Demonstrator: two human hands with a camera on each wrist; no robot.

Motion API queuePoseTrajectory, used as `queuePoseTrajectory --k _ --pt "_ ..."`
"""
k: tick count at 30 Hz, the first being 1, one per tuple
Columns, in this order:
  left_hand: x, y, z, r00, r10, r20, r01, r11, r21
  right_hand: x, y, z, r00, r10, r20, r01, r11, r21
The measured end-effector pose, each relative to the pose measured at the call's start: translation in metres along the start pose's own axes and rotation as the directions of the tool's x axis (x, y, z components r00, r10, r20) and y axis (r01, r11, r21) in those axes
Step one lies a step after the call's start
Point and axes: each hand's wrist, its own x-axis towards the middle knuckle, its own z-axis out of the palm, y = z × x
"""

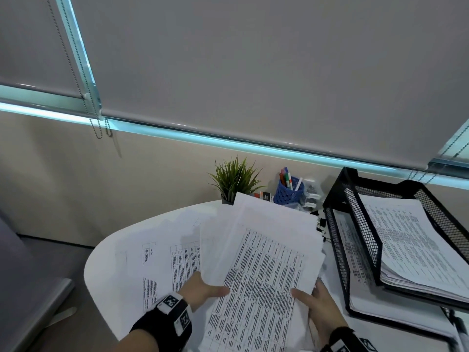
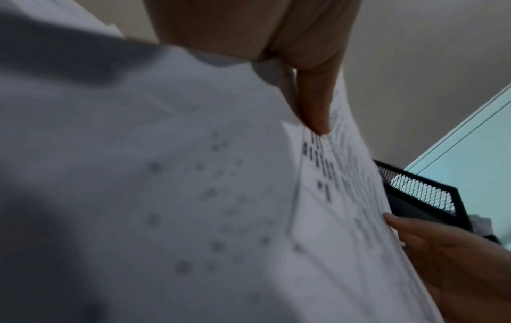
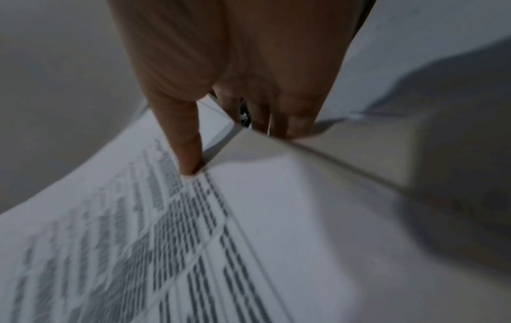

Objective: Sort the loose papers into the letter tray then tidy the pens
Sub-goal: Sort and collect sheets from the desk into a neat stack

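**Paper stack lifted, tray half filled, pens waiting**

Both hands hold a stack of papers raised above the white bench. The left hand grips the stack's near left edge, thumb on top and fingers underneath; the right hand pinches the near right edge the same way, its thumb pressing the printed top sheet in the right wrist view.

The sorting looks partly done. The black mesh letter tray, just right of the stack, already carries sheets on its upper and lower tiers. More loose sheets lie flat on the bench under and left of the held stack, so at least one more gathering pass seems needed. The pens stand in a blue pen cup at the back, beside a small potted plant; whether any lie loose I cannot tell.

The stack's long axis runs away from the person, tipped slightly rightward, far end pointing toward the pen cup. The sheets are fanned, edges unsquared.
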Motion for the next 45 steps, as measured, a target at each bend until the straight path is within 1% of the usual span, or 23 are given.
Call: queuePoseTrajectory --k 3,6,7,9,12,14,15,16,17,19,21,23,24,26,29,31,33,34,36,38,40,42,45 --pt "-0.007 0.014 -0.007 0.997 0.073 0.041 -0.07 0.996 -0.061 -0.014 -0.022 -0.002 0.994 0.031 0.109 -0.04 0.995 0.09" --pt "-0.017 0.038 -0.011 0.983 0.181 0.034 -0.175 0.976 -0.131 -0.031 -0.05 0.001 0.987 -0.025 0.156 0.006 0.993 0.118" --pt "-0.021 0.048 -0.011 0.977 0.213 0.023 -0.207 0.966 -0.155 -0.039 -0.063 0.005 0.987 -0.066 0.147 0.05 0.993 0.107" --pt "-0.028 0.067 -0.011 0.953 0.303 -0.004 -0.298 0.934 -0.195 -0.047 -0.085 0.011 0.973 -0.205 0.107 0.196 0.976 0.092" --pt "-0.039 0.097 -0.007 0.9 0.43 -0.076 -0.436 0.877 -0.202 -0.06 -0.114 0.018 0.897 -0.44 0.037 0.439 0.898 0.035" --pt "-0.047 0.112 -0.007 0.872 0.476 -0.117 -0.49 0.842 -0.227 -0.068 -0.126 0.022 0.84 -0.542 0.014 0.542 0.84 -0.029" --pt "-0.051 0.117 -0.008 0.864 0.488 -0.124 -0.503 0.832 -0.235 -0.071 -0.13 0.024 0.819 -0.574 0.004 0.572 0.817 -0.071" --pt "-0.054 0.121 -0.009 0.863 0.491 -0.119 -0.505 0.831 -0.233 -0.071 -0.13 0.023 0.814 -0.581 -0.001 0.578 0.811 -0.093" --pt "-0.053 0.121 -0.011 0.868 0.485 -0.103 -0.495 0.836 -0.237 -0.071 -0.128 0.023 0.825 -0.564 -0.018 0.558 0.82 -0.128" --pt "-0.046 0.115 -0.013 0.899 0.43 -0.087 -0.437 0.863 -0.253 -0.069 -0.119 0.024 0.87 -0.493 -0.004 0.485 0.858 -0.17" --pt "-0.038 0.108 -0.011 0.916 0.383 -0.118 -0.4 0.874 -0.275 -0.064 -0.107 0.028 0.91 -0.414 0.015 0.411 0.899 -0.148" --pt "-0.032 0.105 -0.008 0.926 0.341 -0.164 -0.375 0.881 -0.287 -0.067 -0.106 0.034 0.927 -0.373 0.037 0.375 0.918 -0.132" --pt "-0.031 0.105 -0.008 0.923 0.338 -0.182 -0.38 0.876 -0.297 -0.066 -0.107 0.036 0.927 -0.373 0.038 0.375 0.92 -0.115" --pt "-0.03 0.11 -0.006 0.9 0.386 -0.203 -0.433 0.849 -0.304 -0.067 -0.113 0.041 0.921 -0.388 0.023 0.389 0.918 -0.076" --pt "-0.034 0.121 -0.005 0.866 0.455 -0.206 -0.499 0.812 -0.304 -0.071 -0.126 0.044 0.907 -0.419 -0.046 0.415 0.907 -0.066" --pt "-0.036 0.128 -0.005 0.851 0.494 -0.178 -0.526 0.797 -0.299 -0.071 -0.134 0.04 0.879 -0.475 -0.043 0.472 0.879 -0.068" --pt "-0.037 0.132 -0.007 0.842 0.519 -0.145 -0.539 0.801 -0.259 -0.071 -0.136 0.035 0.847 -0.53 -0.044 0.521 0.844 -0.13" --pt "-0.038 0.133 -0.009 0.833 0.539 -0.125 -0.553 0.796 -0.248 -0.07 -0.135 0.032 0.845 -0.534 -0.033 0.523 0.838 -0.153" --pt "-0.042 0.131 -0.01 0.819 0.57 -0.062 -0.568 0.791 -0.227 -0.068 -0.129 0.029 0.865 -0.501 -0.006 0.492 0.852 -0.178" --pt "-0.043 0.125 -0.009 0.829 0.559 -0.025 -0.55 0.806 -0.217 -0.064 -0.12 0.029 0.889 -0.457 0.008 0.453 0.878 -0.155" --pt "-0.041 0.122 -0.005 0.834 0.552 -0.012 -0.54 0.81 -0.229 -0.061 -0.114 0.031 0.89 -0.456 0.028 0.456 0.882 -0.117" --pt "-0.038 0.124 0.002 0.832 0.554 -0.041 -0.548 0.807 -0.222 -0.06 -0.115 0.037 0.885 -0.466 0.013 0.465 0.881 -0.089" --pt "-0.038 0.135 0.008 0.797 0.589 -0.132 -0.602 0.759 -0.249 -0.058 -0.124 0.041 0.861 -0.509 -0.026 0.507 0.86 -0.061"
